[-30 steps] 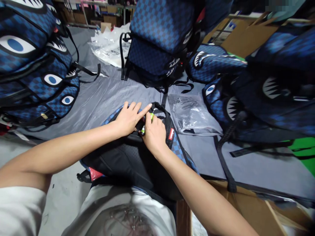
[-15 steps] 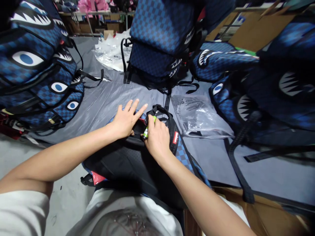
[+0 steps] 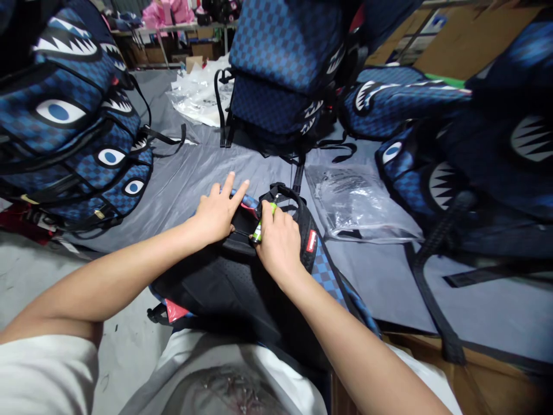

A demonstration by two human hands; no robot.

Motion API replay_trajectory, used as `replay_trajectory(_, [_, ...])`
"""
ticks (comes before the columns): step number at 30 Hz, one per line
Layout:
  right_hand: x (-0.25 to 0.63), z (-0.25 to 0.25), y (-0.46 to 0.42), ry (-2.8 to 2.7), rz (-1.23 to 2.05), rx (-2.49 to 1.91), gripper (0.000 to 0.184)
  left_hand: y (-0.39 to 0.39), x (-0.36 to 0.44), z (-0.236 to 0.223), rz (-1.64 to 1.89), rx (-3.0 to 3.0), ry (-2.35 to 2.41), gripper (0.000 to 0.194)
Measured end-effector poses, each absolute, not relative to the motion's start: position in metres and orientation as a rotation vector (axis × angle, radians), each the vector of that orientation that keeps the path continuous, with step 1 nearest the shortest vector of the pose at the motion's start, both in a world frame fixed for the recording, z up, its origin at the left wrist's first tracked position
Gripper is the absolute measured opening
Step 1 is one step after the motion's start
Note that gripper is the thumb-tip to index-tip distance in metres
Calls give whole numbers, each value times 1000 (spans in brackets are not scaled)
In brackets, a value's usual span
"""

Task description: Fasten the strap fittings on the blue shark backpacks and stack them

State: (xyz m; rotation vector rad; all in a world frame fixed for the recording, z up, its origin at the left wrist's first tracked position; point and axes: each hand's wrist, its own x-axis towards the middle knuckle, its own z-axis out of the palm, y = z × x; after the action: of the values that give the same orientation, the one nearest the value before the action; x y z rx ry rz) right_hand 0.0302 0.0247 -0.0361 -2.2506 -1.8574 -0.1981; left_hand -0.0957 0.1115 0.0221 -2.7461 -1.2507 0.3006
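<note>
A blue checkered backpack [image 3: 228,282] lies back-panel up in front of me on a grey sheet [image 3: 181,178]. My left hand [image 3: 218,210] rests on its top edge with the fingers spread flat. My right hand [image 3: 279,239] is closed round a small green tool [image 3: 260,227], held against the bag's top beside the black carry handle [image 3: 285,193]. A red label [image 3: 311,241] shows on the bag's side just right of that hand.
Stacks of matching shark-face backpacks stand at the left [image 3: 73,127], at the back centre [image 3: 280,69] and at the right [image 3: 466,144]. A clear plastic bag [image 3: 358,202] lies right of the handle. White bags [image 3: 199,92] lie further back. A cardboard box [image 3: 475,374] sits at lower right.
My left fingers have drawn back a little from my right hand along the bag's top. The right hand stays closed on the green tool at the same spot. The view has tilted slightly.
</note>
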Motion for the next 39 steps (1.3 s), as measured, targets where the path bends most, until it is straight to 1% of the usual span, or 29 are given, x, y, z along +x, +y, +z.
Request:
replay_trajectory(4, [37, -37, 20, -1879, -203, -2134, 63, 108, -98, 27, 287, -2747, -1242, 111])
replay_trajectory(8, [45, -33, 0, -1801, -231, -1762, 51, 104, -104, 31, 257, -2764, -1226, 108])
replay_trajectory(10, [45, -28, -12, -1721, -168, -1585, 41, 103, -108, 33, 253, -2778, -1208, 106])
replay_trajectory(13, [41, -19, -21, -1618, 172, -1475, 27, 103, -111, 34, 261, -2802, -1190, 103])
replay_trajectory(16, [37, -14, -16, -1560, 565, -1484, 20, 103, -112, 35, 248, -2810, -1200, 101])
replay_trajectory(18, [37, -11, -9, -1569, 692, -1504, 18, 104, -113, 35, 245, -2811, -1197, 100])
replay_trajectory(20, [37, -9, -3, -1627, 723, -1528, 20, 105, -114, 35, 264, -2809, -1181, 99])
replay_trajectory(24, [38, -5, 2, -1812, 630, -1632, 23, 107, -119, 35, 304, -2799, -1182, 100])
replay_trajectory(27, [37, -8, 2, -1830, 579, -1693, 24, 110, -120, 33, 277, -2825, -1156, 99])
replay_trajectory(32, [31, -16, 3, -1777, 574, -1601, 24, 115, -122, 28, 247, -2860, -1159, 99])
replay_trajectory(39, [23, -20, 1, -1735, 495, -1583, 21, 119, -125, 29, 254, -2880, -1134, 97])
